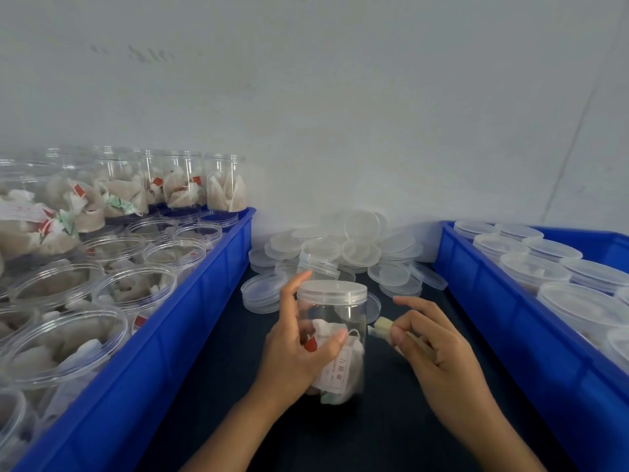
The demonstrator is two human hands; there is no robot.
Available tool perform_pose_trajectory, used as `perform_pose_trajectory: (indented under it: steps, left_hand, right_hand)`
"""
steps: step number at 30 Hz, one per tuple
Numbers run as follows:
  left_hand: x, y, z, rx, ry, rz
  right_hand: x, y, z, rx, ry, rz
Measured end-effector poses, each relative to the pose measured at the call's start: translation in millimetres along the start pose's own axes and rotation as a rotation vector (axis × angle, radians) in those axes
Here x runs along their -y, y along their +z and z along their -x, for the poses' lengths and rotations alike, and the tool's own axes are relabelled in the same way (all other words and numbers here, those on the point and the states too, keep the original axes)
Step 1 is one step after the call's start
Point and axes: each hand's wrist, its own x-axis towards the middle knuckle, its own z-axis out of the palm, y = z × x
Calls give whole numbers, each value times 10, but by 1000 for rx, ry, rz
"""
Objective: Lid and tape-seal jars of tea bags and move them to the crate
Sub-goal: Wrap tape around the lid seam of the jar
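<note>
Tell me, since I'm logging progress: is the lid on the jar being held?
On. The lid caps the jar that the left hand grips; whether it is taped cannot be told.

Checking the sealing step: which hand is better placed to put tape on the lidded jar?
Likely the right hand: it pinches the tape piece beside the jar, while the left hand grips the jar.

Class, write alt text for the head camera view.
A left hand grips a lidded clear plastic jar of tea bags while the right hand pinches a small pale tape piece beside it, between two blue plastic crates.
</note>
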Motion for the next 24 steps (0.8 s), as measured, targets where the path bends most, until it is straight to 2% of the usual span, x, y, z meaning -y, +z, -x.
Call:
perform_pose_trajectory:
  steps: [4, 8, 13, 17, 21, 24]
  left_hand:
    - [-36, -4, -1, 53, -44, 4]
    - [-40, -31, -4, 90, -57, -17]
    - [-88, -70, 4, 121, -60, -46]
    - [-170, -45, 4, 18, 91, -155]
    - [-220, -63, -10, -16, 237, -196]
    - [-231, -70, 2, -11, 226, -122]
  right_hand:
    - [15, -56, -36, 85, -12, 123]
    - [87, -128, -121, 151, -47, 43]
    - [181, -270, -242, 185, -143, 132]
    - [303, -314, -315, 204, -229, 318]
    - [420, -325, -398, 279, -234, 304]
    - [448, -319, -429, 281, -223, 294]
